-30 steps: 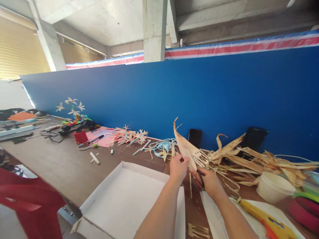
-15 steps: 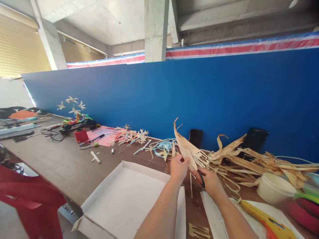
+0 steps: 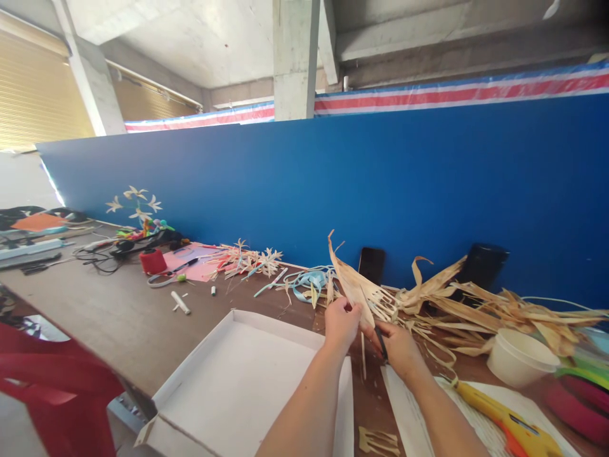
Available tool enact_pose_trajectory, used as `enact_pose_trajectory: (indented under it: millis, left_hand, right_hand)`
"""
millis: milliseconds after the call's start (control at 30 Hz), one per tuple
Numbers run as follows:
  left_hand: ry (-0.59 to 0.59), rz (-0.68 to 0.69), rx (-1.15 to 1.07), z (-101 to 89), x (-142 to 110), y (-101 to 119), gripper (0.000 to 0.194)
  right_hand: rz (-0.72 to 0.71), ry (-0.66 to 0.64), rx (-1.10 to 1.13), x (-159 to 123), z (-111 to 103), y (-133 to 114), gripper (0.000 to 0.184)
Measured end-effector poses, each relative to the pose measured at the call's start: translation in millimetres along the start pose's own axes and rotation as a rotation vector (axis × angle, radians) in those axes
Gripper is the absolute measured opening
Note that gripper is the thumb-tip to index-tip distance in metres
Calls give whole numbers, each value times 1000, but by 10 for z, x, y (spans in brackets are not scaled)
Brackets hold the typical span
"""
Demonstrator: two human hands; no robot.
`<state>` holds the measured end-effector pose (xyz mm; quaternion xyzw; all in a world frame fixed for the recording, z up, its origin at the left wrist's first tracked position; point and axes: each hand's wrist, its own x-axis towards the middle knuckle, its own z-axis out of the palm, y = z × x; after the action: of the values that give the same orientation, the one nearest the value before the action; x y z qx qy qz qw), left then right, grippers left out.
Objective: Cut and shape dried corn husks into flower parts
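Jutting up from the left hand (image 3: 340, 322), a husk (image 3: 353, 287) tilts.

A long blue partition (image 3: 285, 184) runs along the back of the brown table (image 3: 118, 317), with a red, white and blue striped sheet (image 3: 428, 98) above it and a concrete pillar (image 3: 294, 60) behind. Two dark phone-like slabs (image 3: 371, 265) stand near the partition. At the left sit an orange sheet (image 3: 39, 221), tangled black cables (image 3: 102, 257) and a red spool (image 3: 153, 261) beside a pink sheet (image 3: 202, 270). A shallow white box (image 3: 238, 374) lies open at the near edge, a red chair (image 3: 52, 387) to its left. On the right, a yellow glue gun (image 3: 490, 406) rests on white paper, near a white tub (image 3: 521, 362).
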<state>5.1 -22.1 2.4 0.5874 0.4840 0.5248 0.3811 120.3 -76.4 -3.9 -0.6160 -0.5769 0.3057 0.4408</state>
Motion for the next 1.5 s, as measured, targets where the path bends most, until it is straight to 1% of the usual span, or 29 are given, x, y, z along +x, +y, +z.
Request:
enact_pose_trajectory:
  millis: [200, 467, 567, 633, 800, 967, 1033, 1133, 1167, 1200, 1267, 1367, 1433, 1500]
  left_hand:
    - [-33, 2, -2, 15, -3, -4, 19]
    - [-47, 19, -8, 7, 1, -5, 22]
    - [-43, 22, 10, 3, -1, 6, 22]
    - [-32, 21, 22, -3, -2, 13, 22]
    - [-26, 14, 20, -19, -9, 36, 22]
    - [-28, -4, -5, -20, -18, 59, 20]
    - [-24, -9, -1, -16, -14, 48, 20]
    - [-12, -8, -5, -14, 3, 4, 19]
    - [-7, -5, -10, -15, 10, -14, 19]
    - [-2, -1, -14, -18, 16, -30, 18]
    - [6, 4, -20, -24, 26, -55, 18]
    - [15, 4, -13, -28, 28, -66, 17]
    - [18, -3, 7, -22, 21, -58, 18]
    - [11, -5, 26, -8, 7, -43, 20]
  right_hand:
    - [2, 16, 5, 3, -20, 6, 17]
    - [40, 8, -19, -43, -61, -154, 29]
    - [23, 38, -42, -49, -74, -178, 33]
    - [19, 51, -56, -46, -78, -173, 34]
    - [39, 35, -74, -26, -73, -139, 31]
    - [45, 50, -64, -19, -51, -106, 36]
    - [42, 36, -48, -14, -37, -77, 32]
    - [21, -3, 20, 2, -15, -16, 19]
    - [16, -12, 59, 9, -9, 5, 18]
    - [21, -11, 106, 17, -5, 25, 20]
    - [67, 24, 207, 33, 0, 57, 31]
    - [126, 142, 339, 53, -5, 78, 43]
    - [127, 213, 414, 60, -13, 78, 46]
    - [115, 250, 478, 62, -23, 77, 51]
